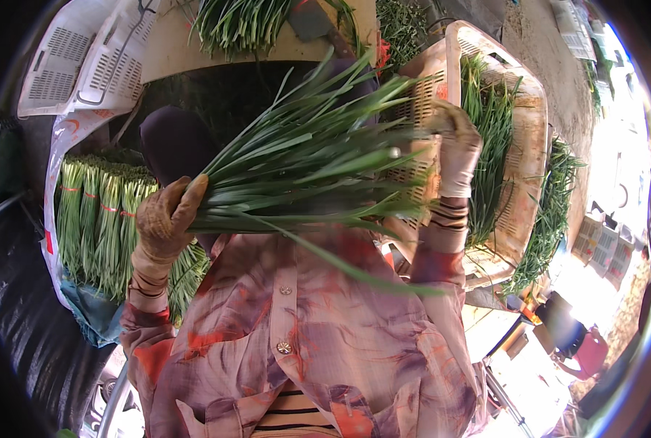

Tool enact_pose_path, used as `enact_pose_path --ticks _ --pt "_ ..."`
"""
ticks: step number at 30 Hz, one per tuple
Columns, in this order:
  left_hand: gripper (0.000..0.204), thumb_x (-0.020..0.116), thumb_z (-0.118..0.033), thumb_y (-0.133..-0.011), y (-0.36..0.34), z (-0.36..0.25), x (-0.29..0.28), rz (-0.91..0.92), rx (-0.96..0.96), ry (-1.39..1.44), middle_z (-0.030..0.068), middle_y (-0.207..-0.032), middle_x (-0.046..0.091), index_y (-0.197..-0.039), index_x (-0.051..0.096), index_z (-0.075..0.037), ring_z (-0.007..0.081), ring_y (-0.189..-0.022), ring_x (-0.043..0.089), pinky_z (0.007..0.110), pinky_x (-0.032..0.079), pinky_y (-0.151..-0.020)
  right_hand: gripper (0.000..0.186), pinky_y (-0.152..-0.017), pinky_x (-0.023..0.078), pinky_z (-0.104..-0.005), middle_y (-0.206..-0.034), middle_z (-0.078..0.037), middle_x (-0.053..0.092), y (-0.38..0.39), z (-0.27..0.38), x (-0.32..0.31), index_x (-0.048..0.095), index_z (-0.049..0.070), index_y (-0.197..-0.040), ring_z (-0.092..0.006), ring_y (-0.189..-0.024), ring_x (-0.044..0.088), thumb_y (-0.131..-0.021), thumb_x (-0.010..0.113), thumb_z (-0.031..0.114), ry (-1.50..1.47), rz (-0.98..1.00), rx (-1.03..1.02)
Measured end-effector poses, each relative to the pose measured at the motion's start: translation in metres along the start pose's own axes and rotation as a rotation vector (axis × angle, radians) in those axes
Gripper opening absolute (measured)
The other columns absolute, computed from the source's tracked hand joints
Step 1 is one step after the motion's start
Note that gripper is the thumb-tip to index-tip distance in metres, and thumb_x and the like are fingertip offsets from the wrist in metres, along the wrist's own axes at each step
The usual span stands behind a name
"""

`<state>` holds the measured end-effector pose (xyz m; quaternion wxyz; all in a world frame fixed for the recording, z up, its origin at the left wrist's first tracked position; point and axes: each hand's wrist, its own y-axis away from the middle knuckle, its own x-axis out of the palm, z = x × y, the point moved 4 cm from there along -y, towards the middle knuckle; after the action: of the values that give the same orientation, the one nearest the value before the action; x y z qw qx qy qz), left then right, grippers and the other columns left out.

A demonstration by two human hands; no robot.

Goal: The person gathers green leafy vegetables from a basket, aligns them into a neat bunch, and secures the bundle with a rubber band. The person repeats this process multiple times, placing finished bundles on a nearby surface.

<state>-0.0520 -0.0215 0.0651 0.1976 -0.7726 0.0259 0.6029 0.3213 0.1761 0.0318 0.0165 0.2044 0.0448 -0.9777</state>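
My gloved left hand grips a bunch of long green leafy stems at one end; their leaves fan up and to the right. My gloved right hand is raised at the right beside the leaf tips, in front of a slatted crate, its fingers curled and smeared by motion; whether they hold leaves I cannot tell. The crate holds more loose green leaves.
Tied bundles stand at the left, below a white slatted basket. A board at the top bears loose stems and a flat dark blade. More greens lie right of the crate.
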Motion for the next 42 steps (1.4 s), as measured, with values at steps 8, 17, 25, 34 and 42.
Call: enact_pose_path --ticks 8,17,25,34,42 --pt "0.054 0.065 -0.010 -0.069 0.002 0.008 -0.009 0.044 0.083 -0.097 0.0126 -0.106 0.062 -0.123 0.057 -0.010 0.0278 -0.081 0.063 0.036 0.051 -0.067 0.027 -0.085 0.049 -0.0311 -0.103 -0.010 0.066 0.010 0.034 -0.050 0.065 0.003 -0.110 -0.0185 -0.097 0.061 -0.093 0.057 0.023 -0.071 -0.149 -0.237" --pt "0.055 0.065 -0.009 -0.069 -0.011 0.004 -0.009 0.086 0.122 -0.127 0.0119 -0.104 0.062 -0.123 0.057 -0.010 0.0268 -0.080 0.062 0.037 0.050 -0.066 0.032 -0.093 0.043 -0.0416 -0.098 0.000 0.064 0.036 0.131 0.077 0.068 0.021 -0.104 -0.0224 -0.107 0.056 -0.072 0.070 0.018 0.400 0.384 -0.866" --pt "0.056 0.064 -0.003 -0.071 -0.014 0.001 -0.008 0.027 0.136 -0.161 0.0109 -0.100 0.062 -0.125 0.056 -0.012 0.0247 -0.073 0.061 0.034 0.049 -0.060 0.009 -0.070 0.049 -0.0318 -0.080 -0.007 0.063 -0.004 0.041 0.060 0.066 0.008 -0.092 -0.0206 -0.074 0.060 -0.083 0.064 0.006 0.298 -0.005 -0.471" --pt "0.054 0.062 -0.011 -0.074 -0.025 0.001 0.002 0.079 0.162 -0.158 0.0068 -0.094 0.058 -0.126 0.055 -0.020 0.0195 -0.068 0.059 0.031 0.048 -0.055 0.025 -0.093 0.041 -0.0474 -0.091 -0.001 0.061 0.057 0.138 0.118 0.066 0.017 -0.094 -0.0215 -0.097 0.059 -0.070 0.070 0.019 0.216 0.630 -0.864" --pt "0.065 0.073 -0.009 -0.062 -0.020 0.030 -0.016 0.067 -0.150 0.228 0.0133 -0.094 0.063 -0.125 0.054 -0.010 0.0310 -0.075 0.064 0.038 0.051 -0.064 0.013 -0.090 0.044 -0.0391 -0.087 -0.005 0.061 0.006 0.088 0.082 0.066 0.009 -0.091 -0.0226 -0.086 0.061 -0.081 0.068 0.016 0.106 0.156 -0.566"
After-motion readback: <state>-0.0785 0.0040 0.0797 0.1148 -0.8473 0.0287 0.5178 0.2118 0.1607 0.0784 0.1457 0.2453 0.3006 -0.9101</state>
